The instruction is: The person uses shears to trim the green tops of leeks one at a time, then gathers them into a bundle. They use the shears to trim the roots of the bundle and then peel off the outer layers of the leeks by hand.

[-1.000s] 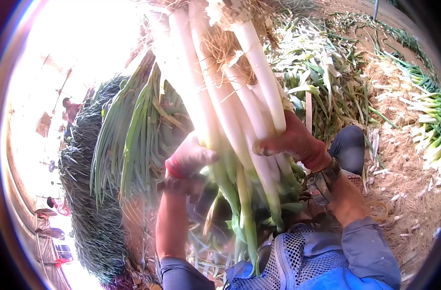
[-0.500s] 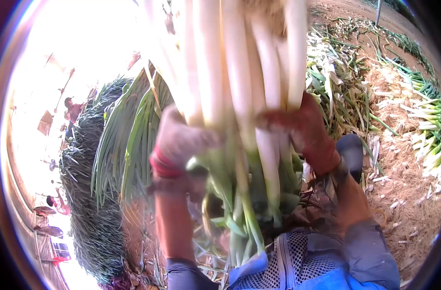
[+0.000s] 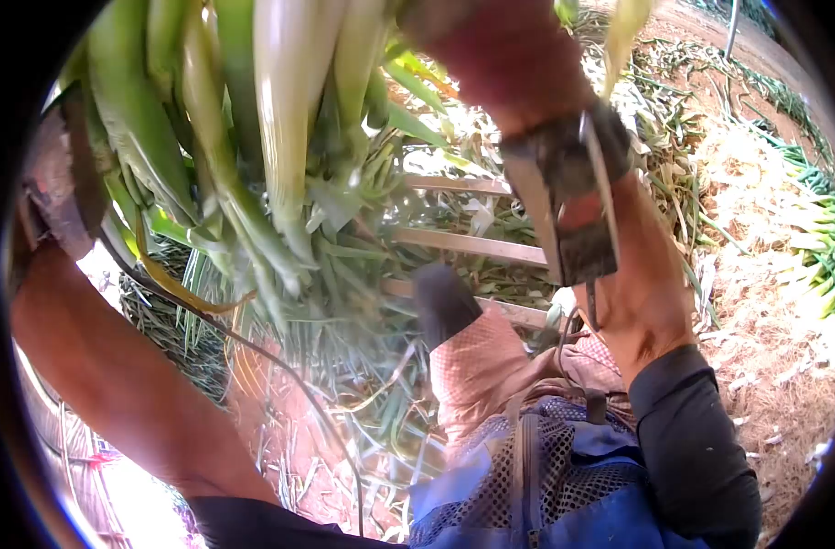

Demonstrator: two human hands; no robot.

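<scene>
A large bunch of green onions (image 3: 280, 101) fills the upper left, close to the camera, white stalks at the top and green leaves hanging down. My left hand (image 3: 65, 174), in a dirty glove, is at the bunch's left side; its fingers are mostly hidden and dark. My right hand (image 3: 491, 46), in a reddish glove, is raised at the top centre, right beside the stalks and blurred, its fingers not clearly visible. A device (image 3: 568, 206) is strapped on my right wrist, with a cable hanging from it.
Pale wooden slats (image 3: 472, 245) lie over leaf scraps below my right hand. Discarded leaves (image 3: 655, 137) are heaped behind. At the far right, more onions (image 3: 815, 247) lie beside root trimmings (image 3: 765, 366). A dark cable (image 3: 299, 384) runs across the lower left.
The bunch has moved left and closer, now showing more green. My left hand has moved far left, and my right hand has risen. The slats and my leg have come into view.
</scene>
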